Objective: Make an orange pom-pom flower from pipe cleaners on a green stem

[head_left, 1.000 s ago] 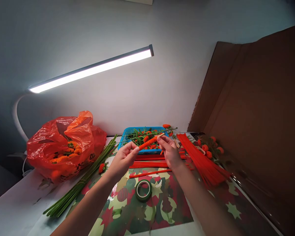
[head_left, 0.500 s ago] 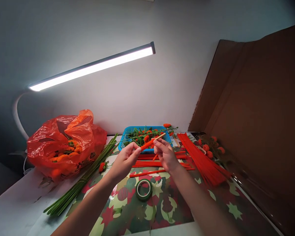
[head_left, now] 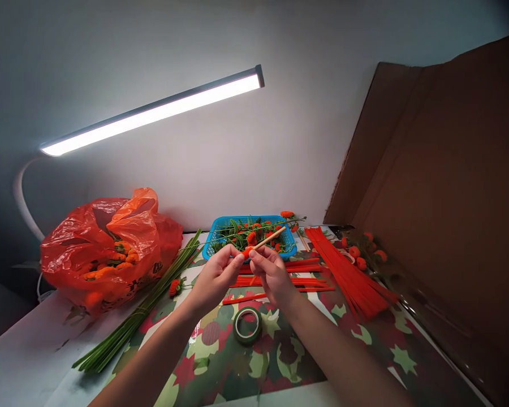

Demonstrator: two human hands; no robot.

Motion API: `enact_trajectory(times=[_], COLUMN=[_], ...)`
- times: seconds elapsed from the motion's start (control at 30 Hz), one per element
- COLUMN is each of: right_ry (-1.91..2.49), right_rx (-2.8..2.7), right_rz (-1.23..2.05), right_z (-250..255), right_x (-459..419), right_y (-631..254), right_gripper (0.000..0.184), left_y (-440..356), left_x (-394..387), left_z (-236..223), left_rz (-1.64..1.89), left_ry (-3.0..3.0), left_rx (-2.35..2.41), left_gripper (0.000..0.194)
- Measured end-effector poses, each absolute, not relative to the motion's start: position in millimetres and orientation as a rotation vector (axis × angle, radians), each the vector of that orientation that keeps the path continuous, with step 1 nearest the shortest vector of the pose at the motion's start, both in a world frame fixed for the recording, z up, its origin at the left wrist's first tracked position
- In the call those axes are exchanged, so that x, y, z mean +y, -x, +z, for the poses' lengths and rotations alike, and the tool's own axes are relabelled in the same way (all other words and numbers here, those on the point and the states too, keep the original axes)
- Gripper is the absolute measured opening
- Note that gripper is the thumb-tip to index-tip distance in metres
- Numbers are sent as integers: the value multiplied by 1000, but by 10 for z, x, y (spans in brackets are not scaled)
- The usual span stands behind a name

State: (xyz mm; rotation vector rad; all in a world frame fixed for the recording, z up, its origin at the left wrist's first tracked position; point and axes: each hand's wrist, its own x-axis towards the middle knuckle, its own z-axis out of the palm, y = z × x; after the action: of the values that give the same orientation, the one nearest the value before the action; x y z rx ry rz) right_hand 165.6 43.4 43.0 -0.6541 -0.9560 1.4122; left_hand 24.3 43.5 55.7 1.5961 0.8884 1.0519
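My left hand [head_left: 214, 277] and my right hand [head_left: 271, 271] meet above the patterned mat [head_left: 280, 350], fingertips almost touching. Between them they pinch a thin wooden stick [head_left: 269, 239] with a small coil of orange pipe cleaner [head_left: 247, 252] bunched at its near end. The bare part of the stick points up and to the right, over the blue basket [head_left: 223, 228]. Both hands have their fingers closed. A roll of green tape [head_left: 247, 326] lies on the mat just below my wrists.
An orange plastic bag [head_left: 106, 249] of orange pieces sits at the left, beside a bundle of green stems [head_left: 139, 311]. Loose orange pipe cleaners [head_left: 348, 271] lie at the right, near small orange balls [head_left: 360, 257] and a brown cardboard sheet [head_left: 441, 186]. A lit desk lamp [head_left: 152, 113] hangs overhead.
My right hand has slid left along the stick towards my left hand. The orange coil has been pushed together from a long stretch into a short bunch, baring more stick.
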Motion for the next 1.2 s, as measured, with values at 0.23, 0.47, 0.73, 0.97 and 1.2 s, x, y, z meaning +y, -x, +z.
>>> enact_trajectory(times=[0.23,0.47,0.73,0.97,1.2], right_ry=[646,696,1239,1248,1074], right_rx=[-1120,-1703,-2150,-1832,-1686], right_rz=[1431,1568,699,23,292], right_z=[491,650,701,588,437], right_x=[501,562,473,407,454], right_y=[-1844,-2277,-2226,-1937,-1843], right_gripper=[28,28,11,15,16], left_y=[-254,-110,-93,-171,-244], left_x=[408,361,319,382,455], left_z=[587,747,831,700,552], left_rz=[1045,755,456,837,1231], left_ry=[-1522,-1662,-2203,-2160,-1952], left_rx=[807,659,1187,1489,1419], left_gripper=[38,35,29,28,27])
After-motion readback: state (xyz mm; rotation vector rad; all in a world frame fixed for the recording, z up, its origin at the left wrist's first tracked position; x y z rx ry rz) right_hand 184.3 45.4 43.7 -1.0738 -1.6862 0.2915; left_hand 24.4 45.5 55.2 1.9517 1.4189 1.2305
